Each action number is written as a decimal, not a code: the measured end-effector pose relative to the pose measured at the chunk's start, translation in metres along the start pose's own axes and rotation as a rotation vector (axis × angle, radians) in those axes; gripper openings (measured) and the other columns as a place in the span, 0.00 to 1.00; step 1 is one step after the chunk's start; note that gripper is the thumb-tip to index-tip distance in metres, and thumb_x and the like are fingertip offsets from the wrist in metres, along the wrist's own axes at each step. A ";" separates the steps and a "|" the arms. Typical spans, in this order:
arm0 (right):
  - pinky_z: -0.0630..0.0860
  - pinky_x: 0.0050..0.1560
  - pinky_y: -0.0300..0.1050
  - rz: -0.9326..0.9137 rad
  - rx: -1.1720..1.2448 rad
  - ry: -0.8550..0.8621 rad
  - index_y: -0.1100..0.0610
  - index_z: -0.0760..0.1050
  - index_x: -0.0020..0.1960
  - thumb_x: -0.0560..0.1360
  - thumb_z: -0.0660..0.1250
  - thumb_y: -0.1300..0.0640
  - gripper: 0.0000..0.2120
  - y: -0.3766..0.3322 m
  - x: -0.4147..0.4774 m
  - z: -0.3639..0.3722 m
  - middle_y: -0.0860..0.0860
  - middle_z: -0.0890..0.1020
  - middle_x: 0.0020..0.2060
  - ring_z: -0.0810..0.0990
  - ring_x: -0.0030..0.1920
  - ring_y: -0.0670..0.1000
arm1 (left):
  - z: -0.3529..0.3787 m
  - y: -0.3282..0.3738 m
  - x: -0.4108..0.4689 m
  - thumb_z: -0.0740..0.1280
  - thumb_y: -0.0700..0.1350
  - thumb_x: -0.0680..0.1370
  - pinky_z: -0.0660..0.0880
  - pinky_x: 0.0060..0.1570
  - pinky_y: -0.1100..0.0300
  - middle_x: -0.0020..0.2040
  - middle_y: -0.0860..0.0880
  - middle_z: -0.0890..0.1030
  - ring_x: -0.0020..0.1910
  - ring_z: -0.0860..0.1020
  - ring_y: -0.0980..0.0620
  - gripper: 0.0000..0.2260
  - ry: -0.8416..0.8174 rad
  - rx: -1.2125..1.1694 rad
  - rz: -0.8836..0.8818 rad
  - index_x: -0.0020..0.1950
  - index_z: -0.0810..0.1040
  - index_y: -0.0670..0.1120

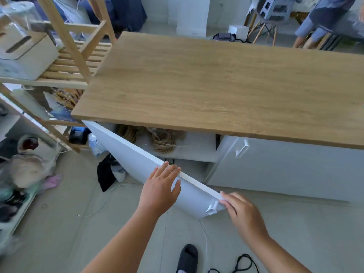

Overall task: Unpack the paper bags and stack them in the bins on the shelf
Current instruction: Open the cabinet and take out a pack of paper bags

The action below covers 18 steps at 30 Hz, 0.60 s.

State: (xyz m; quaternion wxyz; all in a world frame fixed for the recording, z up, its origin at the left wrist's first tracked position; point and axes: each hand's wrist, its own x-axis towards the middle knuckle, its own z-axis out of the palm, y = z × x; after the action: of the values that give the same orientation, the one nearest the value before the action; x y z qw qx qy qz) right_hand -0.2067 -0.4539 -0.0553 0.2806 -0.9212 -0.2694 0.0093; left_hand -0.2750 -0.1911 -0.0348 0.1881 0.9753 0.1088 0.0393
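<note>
A white cabinet door [126,152] under the wooden table top [216,87] stands swung open toward me. My left hand [160,187] grips its top edge, fingers over the rim. At the door's outer corner my right hand [241,210] holds on beside the white handle [212,208]. Inside the cabinet, brown paper bags with twisted handles [163,139] lie on a white shelf. A white bin [23,54] sits on the wooden slatted shelf [78,62] at the left.
A second cabinet door [275,164] stays closed on the right. Clothes, a dark bag and cables lie on the floor. My slippered foot [187,259] is below. A low white rack with clutter stands far left. Another person [323,18] is behind the table.
</note>
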 end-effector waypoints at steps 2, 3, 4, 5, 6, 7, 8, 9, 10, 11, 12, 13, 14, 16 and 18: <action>0.67 0.36 0.32 -0.003 0.024 -0.065 0.49 0.80 0.56 0.75 0.71 0.54 0.09 -0.013 -0.021 0.004 0.38 0.78 0.42 0.75 0.40 0.41 | -0.002 -0.011 -0.018 0.55 0.54 0.81 0.54 0.75 0.54 0.72 0.55 0.73 0.76 0.63 0.51 0.21 -0.017 0.010 0.011 0.72 0.74 0.50; 0.67 0.37 0.30 -0.005 0.041 -0.106 0.47 0.79 0.56 0.76 0.69 0.51 0.08 -0.020 -0.033 0.004 0.36 0.76 0.42 0.73 0.40 0.39 | -0.003 -0.016 -0.029 0.53 0.55 0.80 0.55 0.76 0.54 0.72 0.56 0.72 0.77 0.62 0.52 0.23 -0.024 0.016 0.017 0.72 0.74 0.50; 0.66 0.37 0.29 -0.017 0.059 -0.141 0.45 0.78 0.55 0.77 0.67 0.48 0.07 -0.028 -0.044 0.005 0.34 0.73 0.41 0.71 0.39 0.38 | -0.004 -0.021 -0.041 0.52 0.55 0.80 0.55 0.75 0.53 0.73 0.56 0.72 0.77 0.62 0.53 0.23 -0.026 0.020 0.024 0.72 0.74 0.50; 0.67 0.37 0.28 -0.028 0.079 -0.179 0.44 0.77 0.52 0.78 0.65 0.45 0.06 -0.037 -0.054 0.005 0.33 0.72 0.40 0.70 0.37 0.37 | -0.004 -0.026 -0.054 0.53 0.54 0.80 0.57 0.75 0.52 0.73 0.55 0.71 0.77 0.61 0.53 0.23 -0.024 0.018 0.029 0.72 0.74 0.50; 0.69 0.36 0.31 -0.032 0.106 -0.223 0.44 0.76 0.49 0.78 0.63 0.42 0.07 -0.046 -0.061 0.006 0.34 0.72 0.39 0.70 0.36 0.38 | -0.005 -0.031 -0.068 0.53 0.53 0.81 0.58 0.75 0.52 0.74 0.55 0.71 0.77 0.61 0.53 0.22 -0.024 0.008 0.027 0.72 0.74 0.49; 0.71 0.35 0.36 -0.023 0.130 -0.261 0.45 0.75 0.45 0.78 0.59 0.40 0.12 -0.057 -0.066 0.007 0.36 0.73 0.38 0.70 0.35 0.40 | -0.006 -0.036 -0.083 0.54 0.53 0.81 0.59 0.75 0.51 0.74 0.54 0.70 0.77 0.61 0.53 0.22 -0.023 -0.005 0.019 0.72 0.73 0.49; 0.72 0.35 0.40 -0.017 0.148 -0.277 0.47 0.75 0.43 0.78 0.56 0.38 0.17 -0.068 -0.067 0.009 0.38 0.73 0.38 0.71 0.34 0.41 | -0.007 -0.041 -0.097 0.54 0.52 0.81 0.60 0.75 0.50 0.74 0.54 0.69 0.77 0.61 0.53 0.22 -0.022 -0.016 0.008 0.72 0.73 0.48; 0.72 0.35 0.41 -0.010 0.158 -0.281 0.49 0.77 0.43 0.79 0.54 0.36 0.21 -0.081 -0.066 0.012 0.39 0.74 0.38 0.72 0.33 0.42 | -0.009 -0.046 -0.111 0.55 0.52 0.81 0.60 0.75 0.51 0.75 0.53 0.69 0.77 0.61 0.53 0.22 -0.021 -0.020 -0.002 0.73 0.73 0.47; 0.72 0.36 0.39 -0.009 0.169 -0.289 0.48 0.80 0.46 0.80 0.53 0.37 0.21 -0.094 -0.061 0.017 0.37 0.75 0.39 0.73 0.35 0.42 | -0.013 -0.052 -0.126 0.55 0.52 0.81 0.60 0.76 0.51 0.75 0.53 0.68 0.77 0.61 0.53 0.22 -0.019 -0.020 -0.015 0.73 0.72 0.47; 0.72 0.38 0.37 -0.011 0.173 -0.304 0.47 0.81 0.53 0.80 0.55 0.41 0.18 -0.109 -0.055 0.023 0.34 0.76 0.42 0.75 0.37 0.40 | -0.016 -0.057 -0.140 0.56 0.53 0.81 0.58 0.75 0.52 0.75 0.52 0.67 0.77 0.60 0.53 0.23 -0.018 -0.017 -0.031 0.73 0.72 0.46; 0.73 0.43 0.36 -0.026 0.165 -0.329 0.47 0.79 0.60 0.81 0.56 0.46 0.16 -0.125 -0.046 0.032 0.32 0.77 0.48 0.76 0.43 0.38 | -0.019 -0.063 -0.153 0.56 0.53 0.82 0.57 0.75 0.53 0.76 0.52 0.66 0.77 0.60 0.53 0.23 -0.021 -0.009 -0.051 0.74 0.71 0.46; 0.74 0.49 0.37 -0.058 0.143 -0.361 0.46 0.76 0.65 0.82 0.56 0.51 0.16 -0.143 -0.035 0.041 0.32 0.76 0.55 0.76 0.51 0.37 | -0.023 -0.069 -0.167 0.56 0.54 0.82 0.55 0.74 0.54 0.76 0.51 0.65 0.77 0.60 0.54 0.24 -0.027 0.005 -0.076 0.74 0.70 0.45; 0.72 0.56 0.39 -0.111 0.121 -0.398 0.47 0.73 0.69 0.83 0.55 0.55 0.17 -0.162 -0.023 0.053 0.34 0.75 0.62 0.73 0.60 0.39 | -0.026 -0.074 -0.181 0.55 0.55 0.82 0.54 0.74 0.55 0.77 0.51 0.63 0.77 0.58 0.54 0.25 -0.036 0.021 -0.106 0.75 0.68 0.45; 0.64 0.68 0.41 -0.243 0.036 -0.484 0.49 0.65 0.76 0.83 0.53 0.60 0.22 -0.205 0.000 0.076 0.41 0.68 0.72 0.63 0.72 0.46 | -0.034 -0.083 -0.207 0.52 0.59 0.82 0.49 0.75 0.55 0.79 0.52 0.58 0.78 0.53 0.56 0.27 -0.068 0.023 -0.186 0.78 0.62 0.46; 0.62 0.71 0.48 -0.366 -0.106 -0.574 0.46 0.55 0.79 0.82 0.51 0.62 0.27 -0.244 0.018 0.096 0.40 0.57 0.77 0.52 0.77 0.48 | -0.045 -0.094 -0.228 0.44 0.64 0.81 0.43 0.76 0.55 0.80 0.53 0.49 0.79 0.45 0.58 0.31 -0.093 0.008 -0.262 0.80 0.51 0.49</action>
State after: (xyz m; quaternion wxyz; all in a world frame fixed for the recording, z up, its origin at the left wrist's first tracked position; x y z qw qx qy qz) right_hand -0.3272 -0.2253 -0.0063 0.1424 -0.8308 -0.4981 0.2037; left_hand -0.5210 -0.1413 -0.0365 0.1927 0.9543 0.2264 -0.0311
